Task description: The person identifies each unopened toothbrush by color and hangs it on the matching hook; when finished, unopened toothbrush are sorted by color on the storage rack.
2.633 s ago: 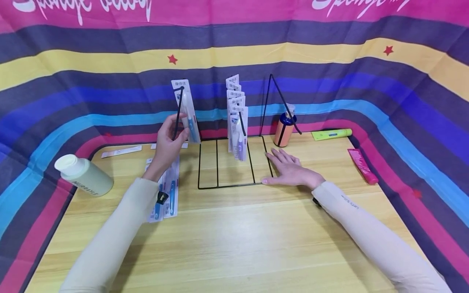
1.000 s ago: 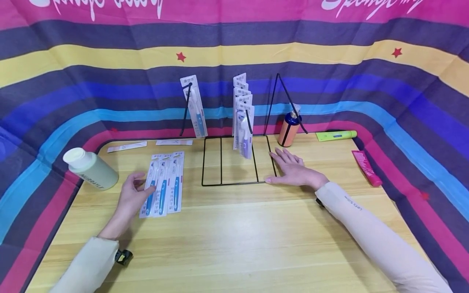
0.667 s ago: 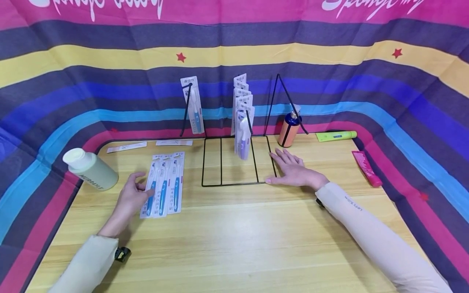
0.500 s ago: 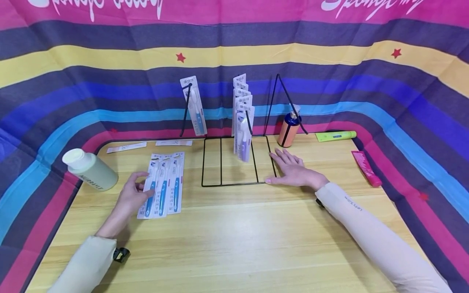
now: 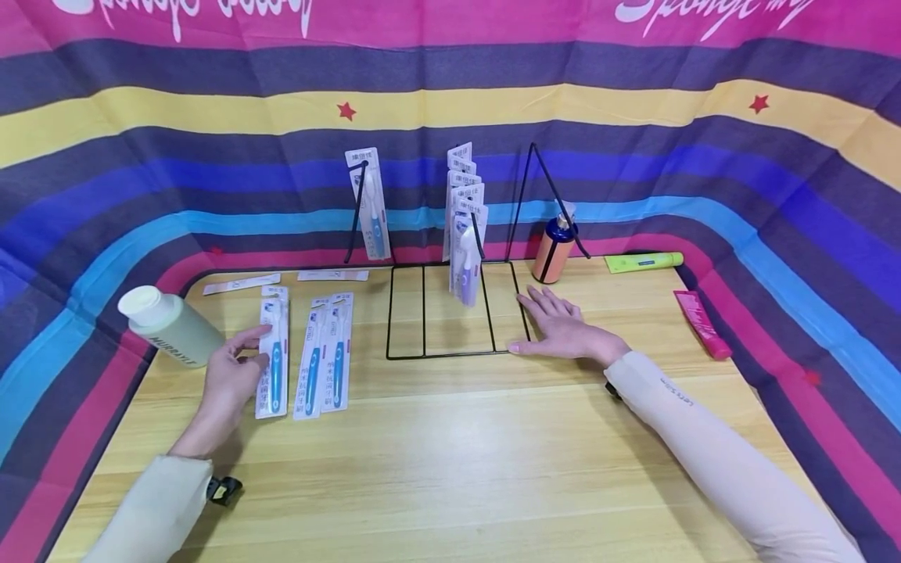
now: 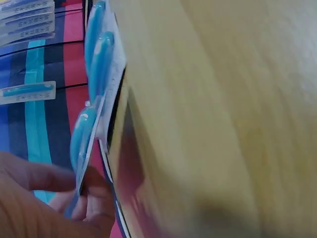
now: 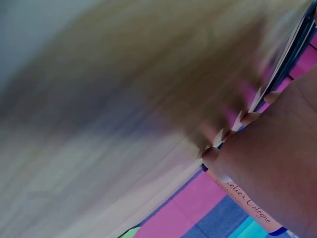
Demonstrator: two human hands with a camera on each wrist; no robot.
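My left hand [image 5: 224,383] pinches a packaged blue toothbrush [image 5: 275,371] by its left edge; in the left wrist view thumb and fingers lie on either face of the pack [image 6: 84,139]. Two more blue toothbrush packs [image 5: 325,360] lie overlapping on the table to its right. My right hand [image 5: 563,328] lies flat with spread fingers at the right side of a black wire rack [image 5: 425,313]. From the rack's left hook hangs one blue toothbrush pack [image 5: 371,211]. Several packs with a purple toothbrush in front [image 5: 466,266] hang from the middle hook. Nothing hangs on the right hook.
A pale green bottle [image 5: 172,327] stands left of my left hand. Two narrow white strips [image 5: 242,283] lie at the back left. Behind the rack's right side stands an orange and blue pump bottle [image 5: 554,254]. A lime tube [image 5: 644,262] and a pink tube [image 5: 701,324] lie far right.
My left hand came down from the left hook to the packs on the table. It now draws the leftmost toothbrush pack left, apart from the other two. My right hand stays in place.
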